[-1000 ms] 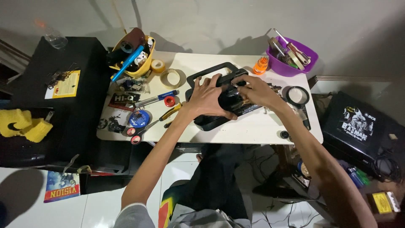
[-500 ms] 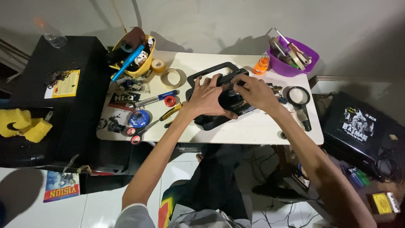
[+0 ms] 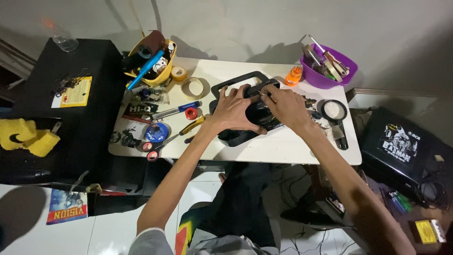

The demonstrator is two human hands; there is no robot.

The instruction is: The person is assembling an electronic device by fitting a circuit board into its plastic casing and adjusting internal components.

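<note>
The fingers of the left hand [image 3: 234, 112] lie spread flat on the black device [image 3: 258, 113], likely pinning it, while the right hand [image 3: 286, 106] curls its fingers onto the device's far edge, seemingly pinching something too small to make out. The device sits mid-surface [image 3: 283, 146] on a black tray [image 3: 226, 87], with the magnifying glass [image 3: 334, 111] just right of it and the purple bowl [image 3: 330, 75] beyond, probably kept within reach.

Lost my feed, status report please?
Left hand and right hand both on black device. Device sits in black tray. Magnifying glass beside right hand.
</note>
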